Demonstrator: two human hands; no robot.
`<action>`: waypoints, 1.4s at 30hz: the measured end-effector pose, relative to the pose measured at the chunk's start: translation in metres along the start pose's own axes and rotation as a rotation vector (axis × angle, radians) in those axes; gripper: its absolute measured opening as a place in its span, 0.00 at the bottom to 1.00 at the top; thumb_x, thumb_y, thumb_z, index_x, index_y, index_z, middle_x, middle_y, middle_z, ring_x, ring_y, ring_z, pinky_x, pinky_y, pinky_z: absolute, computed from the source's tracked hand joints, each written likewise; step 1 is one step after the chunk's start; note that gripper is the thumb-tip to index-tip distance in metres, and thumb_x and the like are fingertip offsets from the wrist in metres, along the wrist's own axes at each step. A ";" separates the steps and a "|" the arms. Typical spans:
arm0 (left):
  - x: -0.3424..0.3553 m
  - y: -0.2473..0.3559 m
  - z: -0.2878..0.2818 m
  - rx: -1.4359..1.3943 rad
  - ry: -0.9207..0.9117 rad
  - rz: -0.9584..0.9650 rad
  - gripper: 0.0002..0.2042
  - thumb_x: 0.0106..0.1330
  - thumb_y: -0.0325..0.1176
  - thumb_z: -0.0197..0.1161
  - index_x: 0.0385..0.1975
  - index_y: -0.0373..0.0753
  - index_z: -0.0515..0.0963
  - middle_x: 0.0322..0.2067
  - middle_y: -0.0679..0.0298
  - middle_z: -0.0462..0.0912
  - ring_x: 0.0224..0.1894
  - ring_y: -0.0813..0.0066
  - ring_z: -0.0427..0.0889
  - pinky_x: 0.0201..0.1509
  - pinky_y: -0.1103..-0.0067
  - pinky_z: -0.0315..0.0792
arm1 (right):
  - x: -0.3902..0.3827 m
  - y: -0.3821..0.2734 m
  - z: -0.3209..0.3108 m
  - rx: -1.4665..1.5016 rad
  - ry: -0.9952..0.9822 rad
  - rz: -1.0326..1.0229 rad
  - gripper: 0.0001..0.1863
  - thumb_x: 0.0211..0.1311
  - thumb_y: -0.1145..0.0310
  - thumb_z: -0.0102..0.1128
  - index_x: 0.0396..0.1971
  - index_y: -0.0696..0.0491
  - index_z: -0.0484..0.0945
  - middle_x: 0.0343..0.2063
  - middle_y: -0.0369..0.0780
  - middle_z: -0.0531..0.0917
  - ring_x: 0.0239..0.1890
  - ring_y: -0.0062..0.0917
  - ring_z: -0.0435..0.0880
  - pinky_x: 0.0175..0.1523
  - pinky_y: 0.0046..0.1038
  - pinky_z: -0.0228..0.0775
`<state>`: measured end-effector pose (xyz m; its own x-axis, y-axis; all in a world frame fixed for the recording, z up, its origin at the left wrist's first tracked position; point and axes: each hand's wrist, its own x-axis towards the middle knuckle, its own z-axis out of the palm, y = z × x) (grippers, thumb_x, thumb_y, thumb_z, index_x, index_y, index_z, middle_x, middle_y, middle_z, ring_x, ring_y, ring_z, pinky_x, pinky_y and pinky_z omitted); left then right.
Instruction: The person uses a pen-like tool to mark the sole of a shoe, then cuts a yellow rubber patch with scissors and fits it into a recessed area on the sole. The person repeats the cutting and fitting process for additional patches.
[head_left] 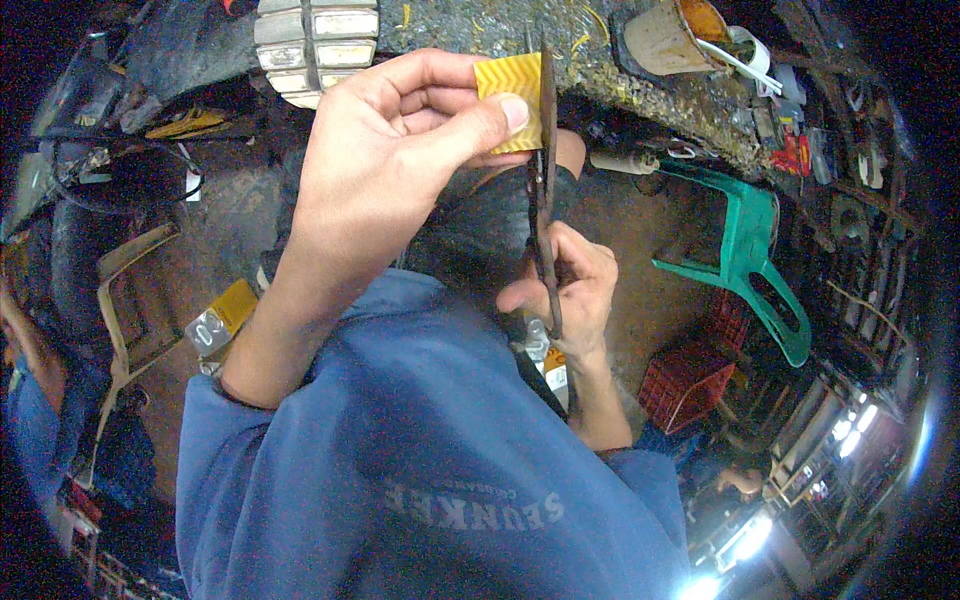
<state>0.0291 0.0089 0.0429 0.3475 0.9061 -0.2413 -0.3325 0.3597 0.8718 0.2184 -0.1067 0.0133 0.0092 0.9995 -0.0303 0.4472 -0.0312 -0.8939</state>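
My left hand (380, 165) pinches a small yellow piece of sheet (508, 78) with a zigzag ridged surface, thumb on top and fingers behind. Dark metal scissors (547, 190) point away from me, their blades at the right edge of the yellow piece. My right hand (585, 290) is closed around the scissors' handles, lower and nearer my body. Whether the blades have bitten into the sheet cannot be made out. A shoe sole (315, 45) with pale tread blocks lies on the workbench (450, 25) just beyond my left hand.
Yellow scraps dot the bench. A stained tub (672, 38) stands at its far right, beside a white cup-like thing. A green plastic chair (735, 235) and a red crate (690, 380) are on the right. At left are a beige chair (125, 310) and another person's arm (35, 340).
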 end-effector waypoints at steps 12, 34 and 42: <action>0.005 -0.009 0.001 -0.072 0.009 0.027 0.09 0.67 0.25 0.69 0.43 0.29 0.82 0.34 0.58 0.88 0.35 0.77 0.88 0.45 0.80 0.85 | -0.002 0.001 0.006 -0.057 0.063 0.010 0.38 0.35 0.55 0.90 0.14 0.52 0.59 0.11 0.33 0.61 0.16 0.19 0.58 0.21 0.28 0.56; 0.014 -0.024 0.003 -0.091 0.019 0.019 0.09 0.66 0.26 0.71 0.42 0.30 0.82 0.36 0.57 0.87 0.35 0.75 0.88 0.43 0.79 0.86 | -0.003 0.014 0.016 0.076 0.100 0.139 0.35 0.41 0.55 0.88 0.15 0.53 0.61 0.14 0.34 0.63 0.20 0.19 0.58 0.24 0.28 0.56; 0.019 -0.012 -0.006 -0.040 0.016 0.004 0.09 0.66 0.26 0.72 0.41 0.29 0.83 0.35 0.56 0.88 0.34 0.74 0.88 0.41 0.79 0.86 | 0.010 0.016 0.024 0.178 0.109 0.058 0.36 0.42 0.54 0.87 0.16 0.52 0.59 0.15 0.32 0.61 0.21 0.18 0.56 0.24 0.26 0.54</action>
<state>0.0344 0.0231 0.0255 0.3322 0.9110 -0.2444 -0.3692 0.3640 0.8551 0.2037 -0.0975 -0.0118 0.1314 0.9903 -0.0442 0.2778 -0.0796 -0.9573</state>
